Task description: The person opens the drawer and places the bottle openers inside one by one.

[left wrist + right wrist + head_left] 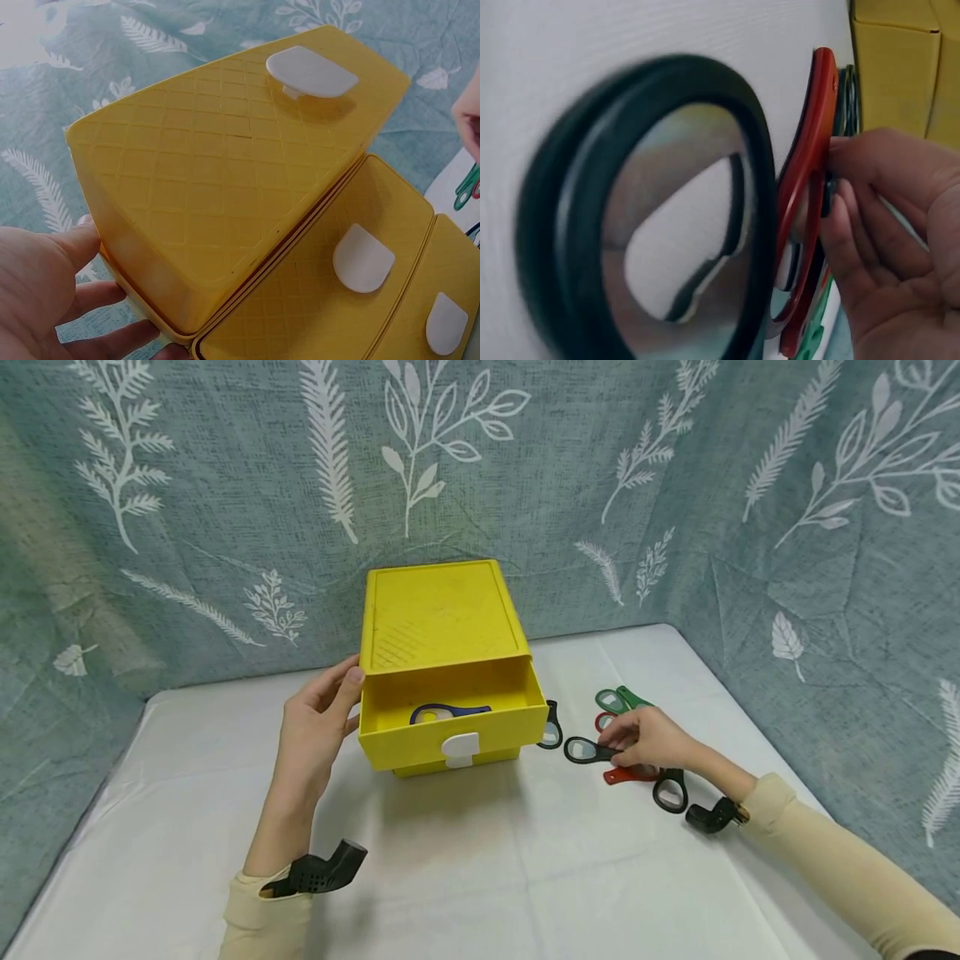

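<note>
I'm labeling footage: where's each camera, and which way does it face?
Head: worn on the head, looking forward and down at the yellow drawer box; left hand, right hand and sleeves show.
Left wrist: on that wrist, facing the drawer fronts; left hand shows, right hand partly.
Right wrist: on that wrist, facing the magnifiers; right hand shows.
Head and right wrist share the magnifiers.

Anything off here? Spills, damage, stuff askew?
No spill or damage visible. Only untidy bit: loose magnifiers at mixed angles, right of the yellow drawer unit; its open top drawer holds a blue magnifier.
</note>
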A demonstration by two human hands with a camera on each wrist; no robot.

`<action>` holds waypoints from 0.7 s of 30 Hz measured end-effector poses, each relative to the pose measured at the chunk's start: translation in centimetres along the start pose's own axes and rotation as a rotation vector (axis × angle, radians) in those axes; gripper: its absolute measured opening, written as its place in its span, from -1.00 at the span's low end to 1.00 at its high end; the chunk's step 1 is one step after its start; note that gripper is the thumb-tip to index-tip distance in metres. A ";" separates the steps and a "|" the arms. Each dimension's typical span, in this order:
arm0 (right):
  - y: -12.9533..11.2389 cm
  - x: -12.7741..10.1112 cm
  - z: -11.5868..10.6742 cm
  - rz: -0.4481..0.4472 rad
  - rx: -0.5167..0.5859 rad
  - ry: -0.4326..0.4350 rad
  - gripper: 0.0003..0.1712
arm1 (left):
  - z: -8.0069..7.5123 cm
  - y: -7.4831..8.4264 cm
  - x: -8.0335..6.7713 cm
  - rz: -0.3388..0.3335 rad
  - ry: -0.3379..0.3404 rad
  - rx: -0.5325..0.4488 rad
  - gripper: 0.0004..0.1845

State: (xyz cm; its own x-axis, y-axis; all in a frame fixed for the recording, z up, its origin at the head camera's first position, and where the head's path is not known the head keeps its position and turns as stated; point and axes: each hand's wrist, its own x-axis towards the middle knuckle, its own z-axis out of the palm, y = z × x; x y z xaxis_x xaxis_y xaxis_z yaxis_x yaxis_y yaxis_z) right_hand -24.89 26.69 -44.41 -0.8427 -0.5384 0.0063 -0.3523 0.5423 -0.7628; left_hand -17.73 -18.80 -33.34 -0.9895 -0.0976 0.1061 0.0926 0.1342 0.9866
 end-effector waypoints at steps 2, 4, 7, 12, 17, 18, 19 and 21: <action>0.0 0.0 0.0 -0.022 -0.012 -0.011 -0.70 | 0.0 0.0 -0.1 -0.001 -0.003 -0.002 -0.35; 0.0 0.0 0.0 -0.043 -0.023 -0.015 -0.71 | 0.0 0.1 -0.1 0.000 -0.006 -0.003 -0.35; 0.0 0.0 -0.1 -0.073 -0.033 -0.017 -0.72 | 0.0 0.1 -0.1 0.002 -0.011 -0.009 -0.36; 0.1 0.1 -0.3 -0.102 -0.067 -0.024 -0.70 | -0.1 0.2 -0.2 0.004 -0.012 -0.012 -0.36; 0.1 0.2 -0.4 -0.105 -0.087 -0.038 -0.70 | -0.1 0.2 -0.2 0.003 -0.013 -0.006 -0.36; 0.1 0.2 -0.4 -0.108 -0.083 -0.042 -0.70 | -0.1 0.2 -0.2 0.003 -0.013 -0.007 -0.36; 0.1 0.2 -0.4 -0.110 -0.081 -0.045 -0.71 | -0.1 0.2 -0.2 0.002 -0.014 -0.009 -0.36; 0.1 0.3 -0.4 -0.114 -0.078 -0.049 -0.71 | -0.1 0.2 -0.2 -0.001 -0.016 -0.018 -0.36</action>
State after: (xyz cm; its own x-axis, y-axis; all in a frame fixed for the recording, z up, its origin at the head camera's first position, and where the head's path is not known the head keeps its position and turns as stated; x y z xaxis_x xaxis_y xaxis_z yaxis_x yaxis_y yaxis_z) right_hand -25.30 26.85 -44.23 -0.7752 -0.6291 0.0577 -0.4769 0.5229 -0.7065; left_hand -17.54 -18.83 -33.16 -0.9912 -0.0818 0.1037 0.0939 0.1160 0.9888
